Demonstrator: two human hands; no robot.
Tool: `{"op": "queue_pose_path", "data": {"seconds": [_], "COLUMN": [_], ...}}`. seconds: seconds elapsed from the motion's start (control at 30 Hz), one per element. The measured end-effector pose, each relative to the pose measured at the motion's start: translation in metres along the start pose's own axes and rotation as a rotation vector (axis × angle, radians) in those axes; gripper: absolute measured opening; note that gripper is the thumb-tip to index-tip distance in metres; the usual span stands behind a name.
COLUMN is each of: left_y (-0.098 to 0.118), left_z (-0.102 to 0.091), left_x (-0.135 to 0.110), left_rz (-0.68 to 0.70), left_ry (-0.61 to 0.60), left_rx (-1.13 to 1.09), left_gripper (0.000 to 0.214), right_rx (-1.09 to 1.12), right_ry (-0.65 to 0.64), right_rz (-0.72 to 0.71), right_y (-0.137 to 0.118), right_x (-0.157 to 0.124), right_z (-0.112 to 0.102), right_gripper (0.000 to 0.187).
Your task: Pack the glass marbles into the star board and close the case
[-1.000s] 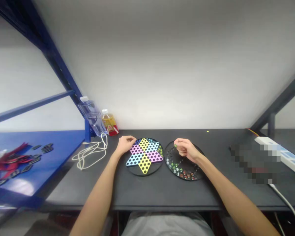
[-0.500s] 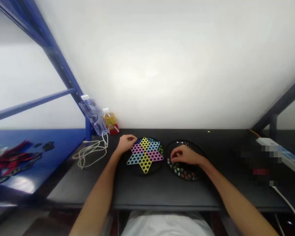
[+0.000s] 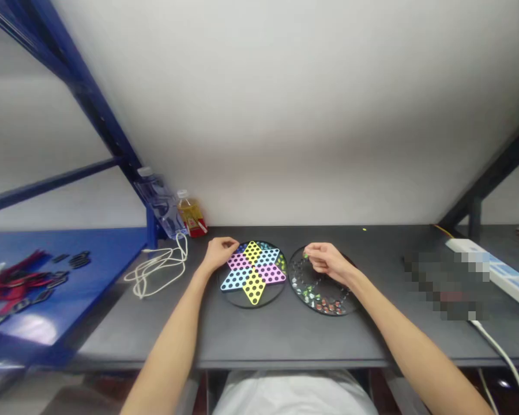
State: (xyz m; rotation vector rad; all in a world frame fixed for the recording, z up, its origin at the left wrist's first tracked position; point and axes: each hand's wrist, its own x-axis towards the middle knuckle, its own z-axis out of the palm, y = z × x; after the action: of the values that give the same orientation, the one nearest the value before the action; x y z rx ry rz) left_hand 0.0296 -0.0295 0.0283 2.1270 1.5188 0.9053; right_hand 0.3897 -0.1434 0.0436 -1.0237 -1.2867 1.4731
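A star-shaped Chinese checkers board (image 3: 254,271) with pink, blue and yellow points lies on a round black base. My left hand (image 3: 219,255) rests at its far left edge, its fingers curled over the rim, and shows nothing held. To the right is a round dark board (image 3: 300,283) with glass marbles (image 3: 324,304) in its holes, mostly along the near side. My right hand (image 3: 326,259) hangs over that board's far part, with a small green marble (image 3: 305,255) pinched at the fingertips. Green marbles (image 3: 281,263) fill the star's right point.
A water bottle (image 3: 155,204) and a juice bottle (image 3: 191,215) stand at the back left, by a coiled white cable (image 3: 155,274). A blue shelf (image 3: 64,282) holds red and black items at left. A white power strip (image 3: 497,274) lies at right, beside a pixelated patch.
My right hand has risen from the marbles on the near part of the round board to its far part, with a green marble at the fingertips. My left hand has barely moved.
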Motion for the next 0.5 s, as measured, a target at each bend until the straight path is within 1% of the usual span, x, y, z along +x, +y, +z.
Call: {"op": "queue_pose_path", "data": {"seconds": [0.07, 0.1, 0.17, 0.23, 0.33, 0.4, 0.43, 0.5], "left_y": [0.0, 0.001, 0.001, 0.002, 0.002, 0.001, 0.001, 0.0], "left_z": [0.0, 0.0, 0.0, 0.0, 0.0, 0.0, 0.0, 0.0], "left_x": [0.0, 0.0, 0.0, 0.0, 0.0, 0.0, 0.0, 0.0], "left_rz": [-0.003, -0.001, 0.003, -0.001, -0.005, -0.004, -0.005, -0.01], "left_ry": [0.006, 0.009, 0.01, 0.008, 0.006, 0.003, 0.002, 0.003], "left_rx": [0.012, 0.021, 0.028, 0.025, 0.02, 0.024, 0.025, 0.029], "left_gripper": [0.029, 0.029, 0.029, 0.028, 0.027, 0.027, 0.027, 0.027], "right_rx": [0.204, 0.269, 0.329, 0.318, 0.196, 0.017, -0.104, -0.353], "right_ry": [0.059, 0.087, 0.124, 0.136, 0.157, 0.142, 0.107, -0.009], "right_rz": [-0.012, -0.018, -0.005, 0.014, 0.018, 0.015, 0.01, -0.016], "right_y": [-0.001, -0.001, -0.001, 0.0, 0.004, 0.003, 0.001, -0.005], "right_x": [0.004, 0.006, 0.008, 0.009, 0.007, 0.003, 0.001, -0.005], "right_z": [-0.004, -0.006, -0.009, -0.008, -0.006, -0.005, -0.005, -0.006], "right_gripper": [0.032, 0.033, 0.038, 0.043, 0.048, 0.049, 0.047, 0.042]}}
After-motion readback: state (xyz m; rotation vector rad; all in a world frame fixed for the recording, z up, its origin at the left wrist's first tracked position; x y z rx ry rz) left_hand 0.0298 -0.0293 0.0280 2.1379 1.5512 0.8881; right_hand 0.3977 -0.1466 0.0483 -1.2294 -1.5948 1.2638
